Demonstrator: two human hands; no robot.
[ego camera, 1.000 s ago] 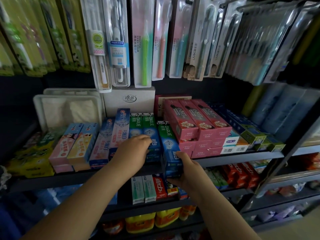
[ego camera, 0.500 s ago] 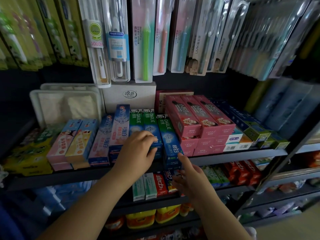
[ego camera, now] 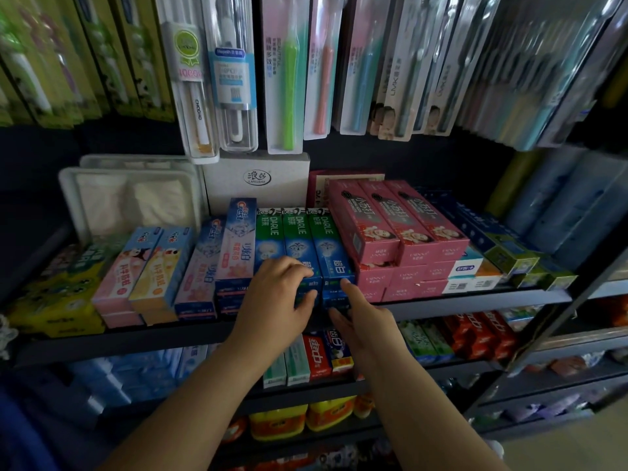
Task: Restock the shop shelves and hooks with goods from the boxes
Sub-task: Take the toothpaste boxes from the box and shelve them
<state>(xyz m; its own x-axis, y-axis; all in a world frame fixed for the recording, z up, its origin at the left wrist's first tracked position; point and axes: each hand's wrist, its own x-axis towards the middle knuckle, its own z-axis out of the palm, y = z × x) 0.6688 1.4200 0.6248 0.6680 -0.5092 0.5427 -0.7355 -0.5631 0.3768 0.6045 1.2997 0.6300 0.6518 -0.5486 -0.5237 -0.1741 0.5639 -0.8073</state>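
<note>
a: risk first, biggest down. the shelf (ego camera: 475,302) carries rows of toothpaste cartons laid flat and stacked with their ends at the front lip. shove the green-and-blue darlie boxes (ego camera: 299,239) too hard and i judge the row skews into the pink boxes (ego camera: 397,226) beside it, or a lower carton slips off the lip.

b: hands?

a: left hand (ego camera: 278,294) rests on the front ends of the middle darlie boxes, fingers curled over the top edge, thumb on the end of the box below; pressing more than lifting. right hand (ego camera: 363,321) is spread and loose, one fingertip touching the end of the rightmost darlie box, pinching nothing.

b: so the goods are already on the shelf.

a: yes, between the crest boxes (ego camera: 238,239) and the pink ones. it looks like squaring up.

b: materials?

a: glossy card, long square-edged cartons, slick on each other. above them, toothbrush packs (ego camera: 289,73) in stiff clear blister plastic hang close enough to snag a raised wrist.
</note>
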